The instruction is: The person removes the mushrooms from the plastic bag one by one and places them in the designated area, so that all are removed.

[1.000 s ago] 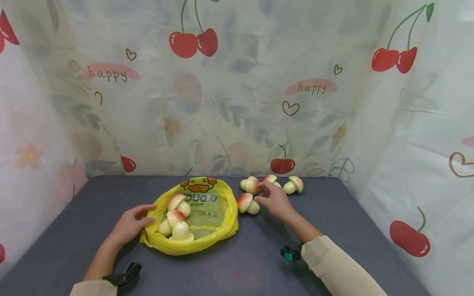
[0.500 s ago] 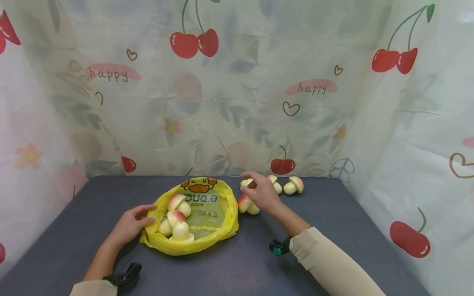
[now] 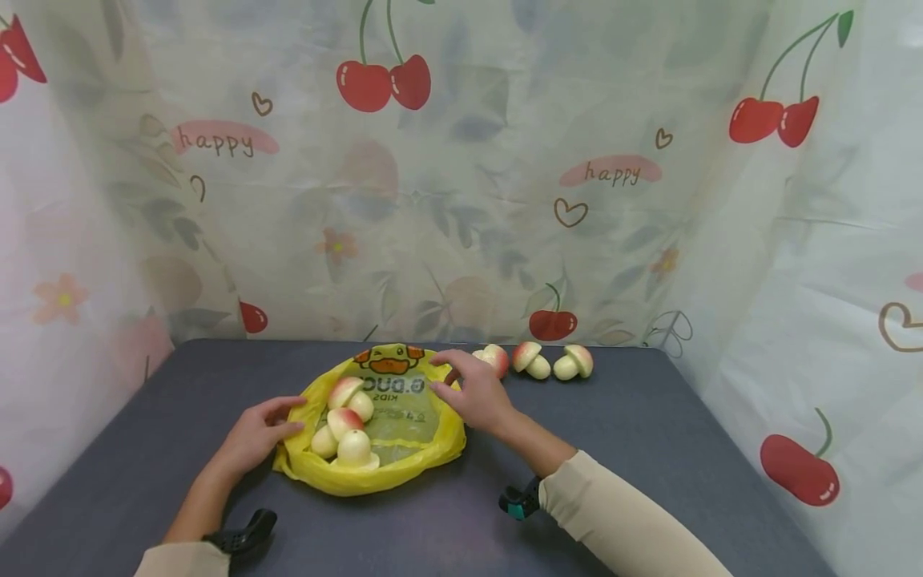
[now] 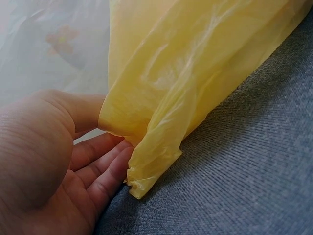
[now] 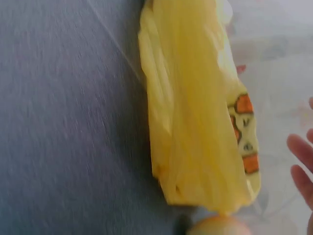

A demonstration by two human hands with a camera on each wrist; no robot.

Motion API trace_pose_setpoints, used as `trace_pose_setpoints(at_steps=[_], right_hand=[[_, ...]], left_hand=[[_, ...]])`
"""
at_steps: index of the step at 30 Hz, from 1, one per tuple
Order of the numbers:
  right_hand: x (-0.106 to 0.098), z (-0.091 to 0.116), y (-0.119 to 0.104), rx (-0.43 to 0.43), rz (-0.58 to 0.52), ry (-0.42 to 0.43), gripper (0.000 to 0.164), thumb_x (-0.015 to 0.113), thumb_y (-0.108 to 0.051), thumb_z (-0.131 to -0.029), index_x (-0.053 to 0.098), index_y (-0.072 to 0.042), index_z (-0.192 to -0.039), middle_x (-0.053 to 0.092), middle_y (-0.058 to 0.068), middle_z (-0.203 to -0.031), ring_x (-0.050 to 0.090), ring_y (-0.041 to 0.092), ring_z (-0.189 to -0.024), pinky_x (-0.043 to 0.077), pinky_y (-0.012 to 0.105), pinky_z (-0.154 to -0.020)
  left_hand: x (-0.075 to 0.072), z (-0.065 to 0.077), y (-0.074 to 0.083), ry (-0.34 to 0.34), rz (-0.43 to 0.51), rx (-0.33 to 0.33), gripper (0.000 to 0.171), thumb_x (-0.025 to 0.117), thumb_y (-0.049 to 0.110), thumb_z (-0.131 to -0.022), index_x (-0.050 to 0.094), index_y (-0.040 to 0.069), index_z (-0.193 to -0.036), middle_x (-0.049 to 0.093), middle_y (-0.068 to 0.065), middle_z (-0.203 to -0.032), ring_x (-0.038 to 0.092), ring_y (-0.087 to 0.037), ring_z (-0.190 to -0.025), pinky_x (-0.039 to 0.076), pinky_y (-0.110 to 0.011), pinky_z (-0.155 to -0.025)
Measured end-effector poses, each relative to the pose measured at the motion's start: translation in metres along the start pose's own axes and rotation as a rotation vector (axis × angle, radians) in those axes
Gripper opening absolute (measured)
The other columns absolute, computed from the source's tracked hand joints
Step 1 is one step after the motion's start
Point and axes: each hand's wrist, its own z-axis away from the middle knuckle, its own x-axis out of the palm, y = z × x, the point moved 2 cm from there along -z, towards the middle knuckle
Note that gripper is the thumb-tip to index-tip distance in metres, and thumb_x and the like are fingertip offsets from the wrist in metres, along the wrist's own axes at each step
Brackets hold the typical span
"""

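- Head: the left hand (image 3: 259, 433) holds the left rim of the yellow bag (image 3: 360, 482), which lies mouth-open on the dark table (image 3: 418, 537); three mushrooms (image 3: 344, 420) sit inside, at its left.
- Head: the right hand (image 3: 476, 393) is at the bag's right rim, fingers bent, thumb and forefinger apart; three more mushrooms (image 3: 525, 357) lie near the table's far edge.
- Left wrist: fingers curl about the bag's crumpled edge.
- Right wrist: loose, parted fingers show beside the bag; a blurred rounded thing (image 5: 219, 227) is at the bottom.
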Motion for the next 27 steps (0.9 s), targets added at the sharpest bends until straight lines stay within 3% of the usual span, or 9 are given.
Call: trace_pose_setpoints(at_steps=[10, 16, 24, 27], right_hand=[[0.026, -0.004, -0.032, -0.089, -0.066, -0.356, 0.041, 0.069, -0.01, -0.091, 0.057, -0.008, -0.13, 0.06, 0.009, -0.125, 0.063, 0.008, -0.088, 0.051, 0.034, -0.08], [0.043, -0.01, -0.039, -0.118, -0.014, -0.542, 0.051, 0.068, -0.019, -0.093, 0.05, -0.011, -0.14, 0.05, 0.003, -0.139, 0.062, 0.011, -0.099, 0.046, 0.022, -0.084], [0.066, -0.013, -0.048, -0.153, -0.046, -0.726, 0.063, 0.065, -0.031, -0.094, 0.038, -0.017, -0.15, 0.037, 0.003, -0.15, 0.057, 0.007, -0.108, 0.045, 0.02, -0.088], [0.073, -0.012, -0.05, -0.139, -0.046, -0.801, 0.064, 0.063, -0.034, -0.095, 0.036, -0.018, -0.151, 0.028, 0.004, -0.156, 0.05, 0.005, -0.118, 0.043, 0.016, -0.088]], left_hand=[[0.0, 0.0, 0.0, -0.007, 0.001, -0.004, 0.05, 0.067, 0.024, -0.093, 0.055, 0.0, -0.135, 0.054, -0.025, -0.132, 0.058, -0.031, -0.106, 0.047, -0.036, -0.083], [0.0, 0.0, 0.0, -0.007, 0.003, 0.0, 0.049, 0.067, 0.023, -0.093, 0.054, -0.001, -0.135, 0.055, -0.026, -0.131, 0.059, -0.03, -0.104, 0.047, -0.033, -0.081], [0.0, 0.0, -0.001, -0.003, -0.018, -0.004, 0.049, 0.067, 0.023, -0.093, 0.055, 0.0, -0.135, 0.055, -0.026, -0.13, 0.058, -0.03, -0.104, 0.047, -0.035, -0.081], [0.001, 0.0, 0.0, -0.005, -0.022, -0.003, 0.049, 0.067, 0.023, -0.093, 0.055, 0.0, -0.135, 0.055, -0.026, -0.13, 0.059, -0.031, -0.104, 0.048, -0.036, -0.081]])
